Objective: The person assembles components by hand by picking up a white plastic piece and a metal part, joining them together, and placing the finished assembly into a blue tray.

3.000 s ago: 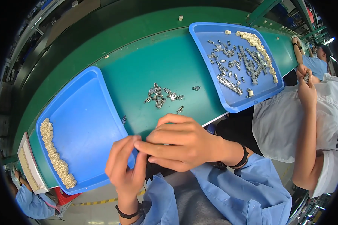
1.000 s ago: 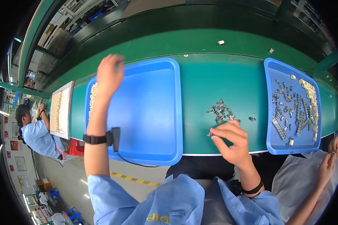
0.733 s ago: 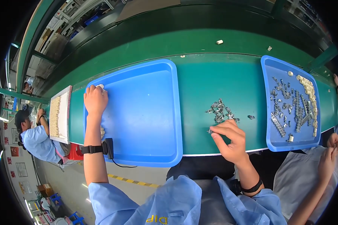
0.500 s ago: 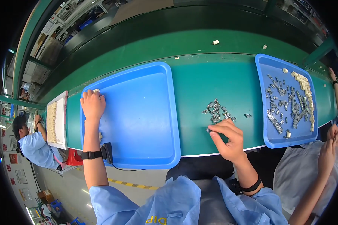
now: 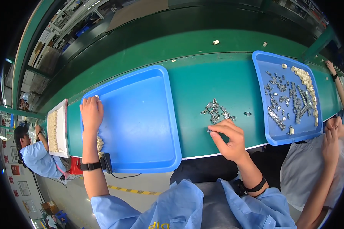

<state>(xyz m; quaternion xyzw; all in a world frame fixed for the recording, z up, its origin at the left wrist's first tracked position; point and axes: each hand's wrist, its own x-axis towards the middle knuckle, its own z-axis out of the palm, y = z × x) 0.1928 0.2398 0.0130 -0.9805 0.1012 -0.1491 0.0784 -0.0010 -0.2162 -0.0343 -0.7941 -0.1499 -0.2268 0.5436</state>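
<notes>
My left hand [image 5: 91,114] reaches over the left side of the large blue tray [image 5: 174,126]. Its fingers are closed at the tray's far left corner, where a small whitish piece [image 5: 97,96] shows at the fingertips. Beside that wrist, several cream cylindrical pieces [image 5: 99,144] line the tray's left wall. Over the green tabletop, my right hand [image 5: 231,142] pinches a small shiny metal part [image 5: 209,130] between thumb and forefinger. A loose heap of similar metal parts [image 5: 215,110] lies just beyond it, with one small cluster [image 5: 247,113] apart to the right.
A second blue tray [image 5: 269,135] at right holds metal parts in rows and cream cylinders. At far left stands a white tray [image 5: 64,131] of cream pieces. One cream cylinder [image 5: 216,42] lies on the green ledge. Co-workers sit at both sides.
The whole view has shifted slightly. My left forearm has moved a little left, showing more of the cream pieces along the tray wall. My right hand keeps its pinch on the metal part.
</notes>
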